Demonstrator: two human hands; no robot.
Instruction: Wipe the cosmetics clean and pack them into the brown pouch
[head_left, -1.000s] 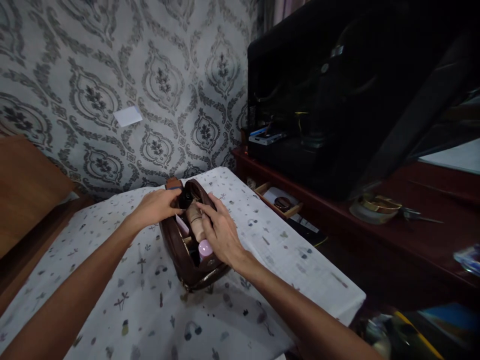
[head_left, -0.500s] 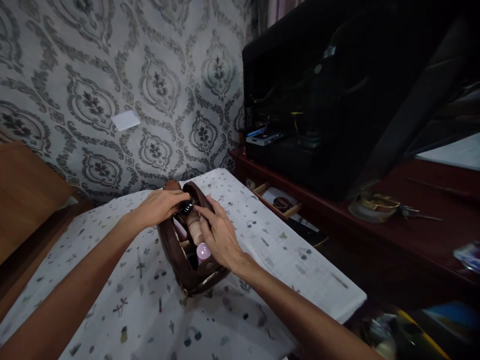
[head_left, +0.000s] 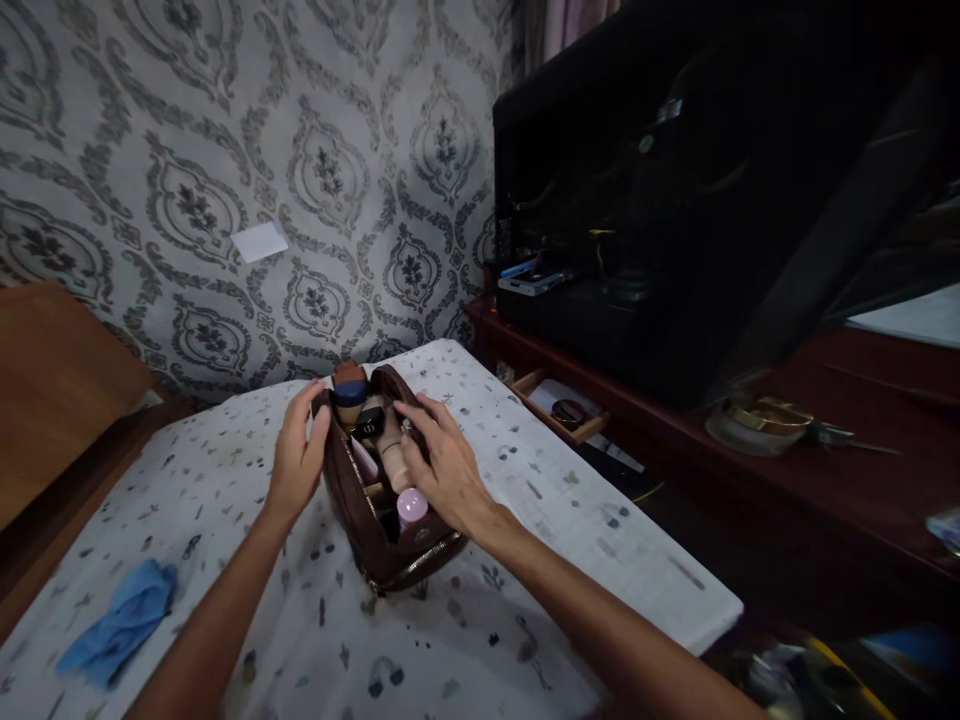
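Far left of both hands: blue cloth (head_left: 120, 620) crumpled on the table (head_left: 600, 540), well apart from the left hand, down near the forearm.

Left hand (head_left: 296, 455): forearm comes in from bottom-left, wrist straight, palm facing right. Fingers extended and loosely spread, flat against the left outer wall of the brown pouch (head_left: 375, 545). Thumb up near the pouch's far rim. Grip is open: a brace on the wall, nothing pinched.

Pouch sits between the two hands on the table, zip open, mouth up. Long axis runs from near-right to far-left, away from the camera; far end points at the wall. Brown zip tab at the far end, just beyond the left fingertips.

Inside, just right of the left hand: a dark-blue-capped item (head_left: 349, 392) upright at the far end, a small black item (head_left: 369, 423) next to it, a pale pink flat piece (head_left: 365, 458) along the left wall. Beige bottle (head_left: 391, 455) lies tilted along the pouch axis, its pink cap (head_left: 411, 506) at the near end.

Right hand (head_left: 446, 465): forearm enters from bottom-right, palm down over the pouch's right rim. Fingers curled slightly, tips on the beige bottle and the rim beside it. Cannot tell whether the fingers are pinching the bottle or just resting on it; thumb is hidden under the hand.

Right of the right hand, well apart: dark red cabinet (head_left: 825, 500) with an open small drawer (head_left: 559, 415), a big black case above it.
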